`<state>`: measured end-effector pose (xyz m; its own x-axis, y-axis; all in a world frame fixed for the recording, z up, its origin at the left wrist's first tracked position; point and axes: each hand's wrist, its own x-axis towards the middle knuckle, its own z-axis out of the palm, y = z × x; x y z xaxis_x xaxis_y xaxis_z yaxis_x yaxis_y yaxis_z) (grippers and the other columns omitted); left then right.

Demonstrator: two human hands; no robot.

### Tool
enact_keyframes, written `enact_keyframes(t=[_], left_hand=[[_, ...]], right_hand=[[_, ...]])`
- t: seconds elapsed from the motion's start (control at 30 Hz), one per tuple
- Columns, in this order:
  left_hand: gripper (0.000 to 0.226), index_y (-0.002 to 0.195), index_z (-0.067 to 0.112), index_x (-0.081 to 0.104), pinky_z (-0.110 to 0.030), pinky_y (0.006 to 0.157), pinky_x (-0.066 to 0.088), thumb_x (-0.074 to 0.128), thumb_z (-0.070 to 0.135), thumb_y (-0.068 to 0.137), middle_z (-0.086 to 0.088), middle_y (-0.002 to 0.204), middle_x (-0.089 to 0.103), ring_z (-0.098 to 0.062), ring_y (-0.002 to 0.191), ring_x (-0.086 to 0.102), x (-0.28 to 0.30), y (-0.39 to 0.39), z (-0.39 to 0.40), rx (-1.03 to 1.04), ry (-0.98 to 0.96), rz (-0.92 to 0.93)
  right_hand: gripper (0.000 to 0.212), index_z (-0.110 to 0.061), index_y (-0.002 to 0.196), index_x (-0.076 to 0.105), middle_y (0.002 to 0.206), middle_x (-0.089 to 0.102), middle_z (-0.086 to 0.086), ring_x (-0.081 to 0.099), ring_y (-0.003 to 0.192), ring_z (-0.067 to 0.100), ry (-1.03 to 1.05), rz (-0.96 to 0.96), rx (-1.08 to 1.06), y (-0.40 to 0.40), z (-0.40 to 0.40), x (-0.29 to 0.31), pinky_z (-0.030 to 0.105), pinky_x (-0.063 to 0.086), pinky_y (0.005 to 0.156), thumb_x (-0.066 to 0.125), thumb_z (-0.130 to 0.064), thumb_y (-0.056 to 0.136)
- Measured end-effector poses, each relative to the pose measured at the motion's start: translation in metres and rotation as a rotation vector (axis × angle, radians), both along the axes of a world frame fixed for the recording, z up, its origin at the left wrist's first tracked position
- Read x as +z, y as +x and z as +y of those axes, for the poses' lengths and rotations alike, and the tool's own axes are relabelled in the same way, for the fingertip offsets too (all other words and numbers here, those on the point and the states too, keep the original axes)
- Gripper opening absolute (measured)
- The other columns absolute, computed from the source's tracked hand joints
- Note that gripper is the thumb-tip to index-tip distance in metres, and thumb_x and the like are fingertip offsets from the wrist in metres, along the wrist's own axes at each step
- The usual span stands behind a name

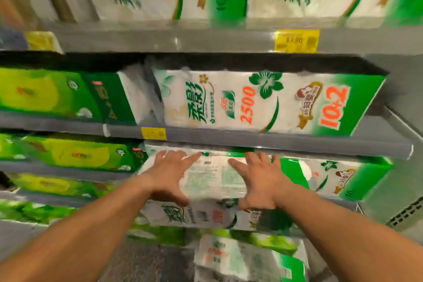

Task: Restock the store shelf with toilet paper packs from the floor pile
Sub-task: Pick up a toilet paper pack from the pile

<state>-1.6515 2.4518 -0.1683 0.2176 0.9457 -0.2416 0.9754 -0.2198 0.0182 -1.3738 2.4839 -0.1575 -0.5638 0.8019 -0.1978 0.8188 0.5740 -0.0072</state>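
Both hands lie flat on the same white-and-green plastic-wrapped toilet paper pack (212,178), which sits at about 6 o'clock from the centre of the view, its far end tucked under the grey metal shelf edge (251,142) just above it. The left hand (170,175) has its fingers spread and nearly straight, palm down on the pack's left part, thumb reaching down over the near edge at 5 o'clock of the palm. The right hand (261,181) mirrors it on the pack's right part, fingers splayed toward 12 o'clock, thumb angled toward 10 o'clock. Neither hand curls around anything; both press on the wrapping.

Beneath this pack lies another white-and-green pack (206,215), touching it. To the right, at 3 o'clock of the hands, a similar pack with a bright green end (343,178) stands on the same level. On the shelf above, at 12 o'clock, a large pack printed 2500 and 10+2 (263,103) lies lengthwise. Yellow-green packs (45,91) fill the shelves at 9 o'clock. At 6 o'clock, low in the view, 1 more white-and-green pack on the floor (240,258) is visible. A yellow price tag (153,133) clings to the shelf edge.
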Motion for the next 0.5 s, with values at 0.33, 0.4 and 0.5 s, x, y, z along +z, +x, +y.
enact_keyframes(t=[0.33,0.4,0.5], left_hand=[[0.103,0.143,0.054,0.039,-0.04,0.102,0.047,0.086,0.048,0.052,0.012,0.129,0.057,-0.014,0.119,0.054,0.259,-0.069,0.015,-0.167,0.046,-0.23],[0.093,0.139,0.048,0.047,-0.031,0.089,0.052,0.086,0.039,0.055,0.016,0.121,0.064,-0.01,0.11,0.061,0.301,-0.085,0.013,-0.201,0.031,-0.3],[0.095,0.144,0.046,0.042,-0.017,0.08,0.044,0.083,0.039,0.058,0.016,0.125,0.061,-0.002,0.104,0.059,0.366,-0.107,0.005,-0.156,0.116,-0.329]], right_hand=[[0.111,-0.048,0.155,0.027,0.138,0.044,0.002,0.045,0.127,0.026,0.013,0.1,-0.116,-0.065,-0.012,0.263,0.041,0.042,0.104,0.079,-0.057,0.057],[0.096,-0.046,0.148,0.037,0.13,0.053,-0.003,0.056,0.11,0.016,-0.057,0.233,-0.123,-0.079,-0.016,0.304,0.027,0.049,0.092,0.086,-0.037,0.066],[0.101,-0.04,0.141,0.048,0.136,0.062,0.0,0.066,0.11,0.019,-0.051,0.354,-0.129,-0.098,-0.019,0.36,0.034,0.059,0.09,0.089,-0.037,0.049]])
